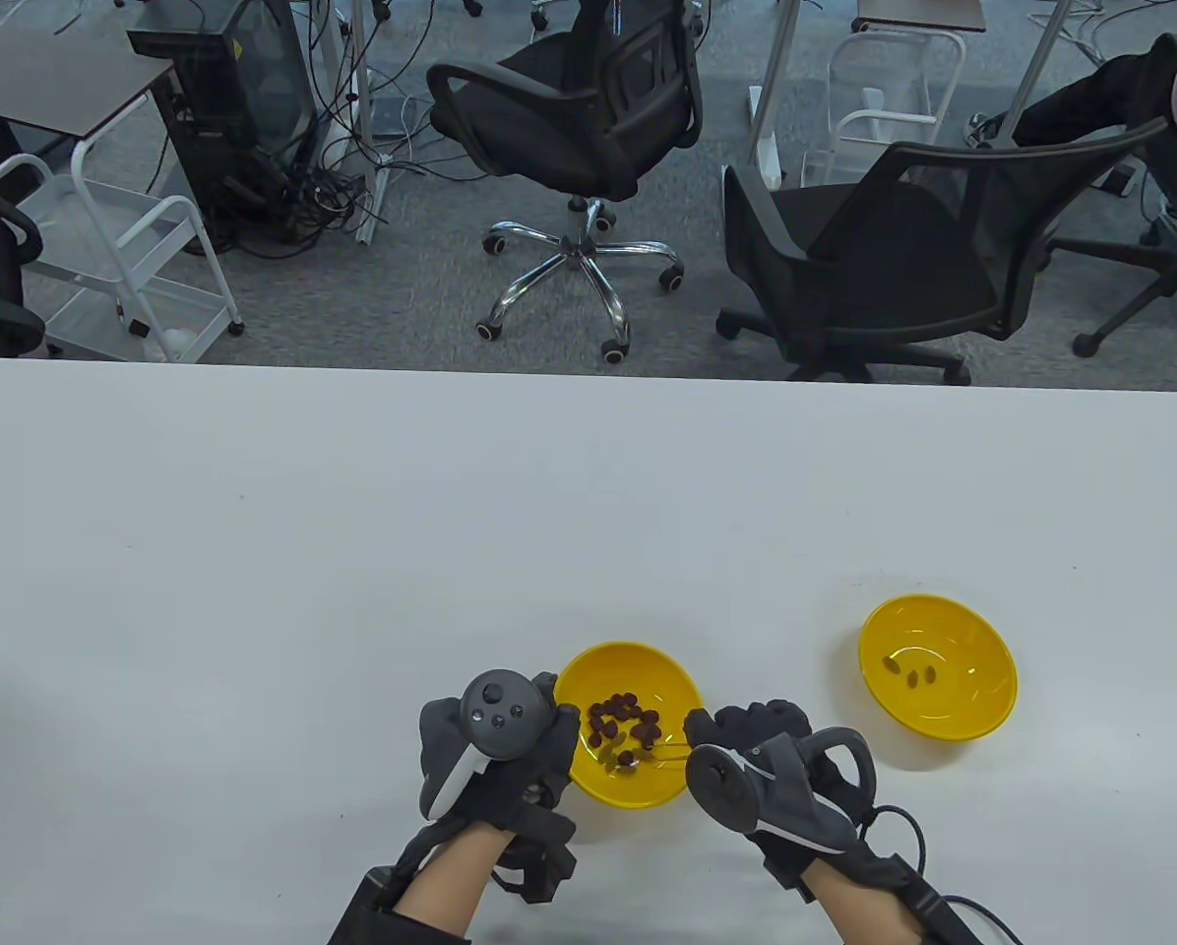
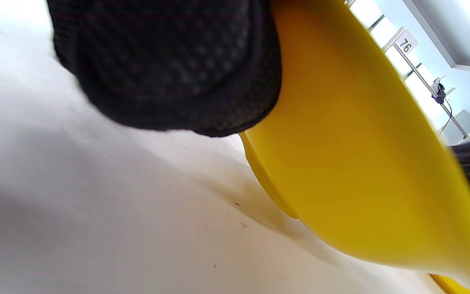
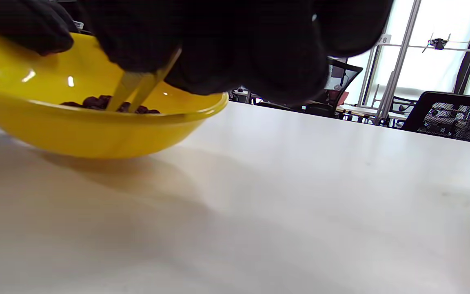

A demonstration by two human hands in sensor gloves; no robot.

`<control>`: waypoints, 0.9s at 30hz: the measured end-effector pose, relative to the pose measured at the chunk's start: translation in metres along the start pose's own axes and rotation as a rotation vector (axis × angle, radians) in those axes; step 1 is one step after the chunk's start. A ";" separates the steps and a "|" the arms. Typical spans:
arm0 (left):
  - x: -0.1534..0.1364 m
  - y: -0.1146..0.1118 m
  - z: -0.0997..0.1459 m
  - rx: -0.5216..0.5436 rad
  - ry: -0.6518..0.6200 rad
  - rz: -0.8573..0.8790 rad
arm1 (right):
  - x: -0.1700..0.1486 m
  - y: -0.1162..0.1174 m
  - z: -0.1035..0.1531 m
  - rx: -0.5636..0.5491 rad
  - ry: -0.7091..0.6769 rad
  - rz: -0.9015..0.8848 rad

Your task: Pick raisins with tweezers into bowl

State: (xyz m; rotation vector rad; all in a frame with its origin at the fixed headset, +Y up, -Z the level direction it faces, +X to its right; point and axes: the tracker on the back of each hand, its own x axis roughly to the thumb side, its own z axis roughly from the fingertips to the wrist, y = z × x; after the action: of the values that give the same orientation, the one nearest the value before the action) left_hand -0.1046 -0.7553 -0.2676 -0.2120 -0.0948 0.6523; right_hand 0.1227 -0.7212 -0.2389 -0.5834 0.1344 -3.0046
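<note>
Right hand fingers clamped on tweezers dipping among raisins, left hand gripping that near bowl's rim, second bowl well apart on counter

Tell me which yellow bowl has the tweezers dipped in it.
The left yellow bowl, between the two hands, piled with dark raisins. The tweezers reach into it from the right hand. The right yellow bowl holds only a few.

Beyond the white surface, grey carpet. Two black office chairs on wheels. White wire cart at left, beside a black computer tower with tangled cables. Bright windows in the right wrist view.
</note>
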 end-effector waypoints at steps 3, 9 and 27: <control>0.001 0.000 0.000 -0.001 -0.004 0.000 | 0.002 0.003 -0.001 0.011 -0.009 0.002; 0.002 -0.001 0.000 -0.004 -0.012 -0.010 | 0.004 0.003 -0.001 0.007 -0.012 0.018; 0.000 -0.001 0.000 0.002 -0.004 -0.007 | -0.033 -0.014 0.001 -0.120 0.151 -0.078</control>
State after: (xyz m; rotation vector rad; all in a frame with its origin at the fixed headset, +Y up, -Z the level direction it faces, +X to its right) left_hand -0.1037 -0.7557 -0.2673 -0.2087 -0.0988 0.6455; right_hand 0.1529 -0.7040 -0.2489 -0.3780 0.3099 -3.1315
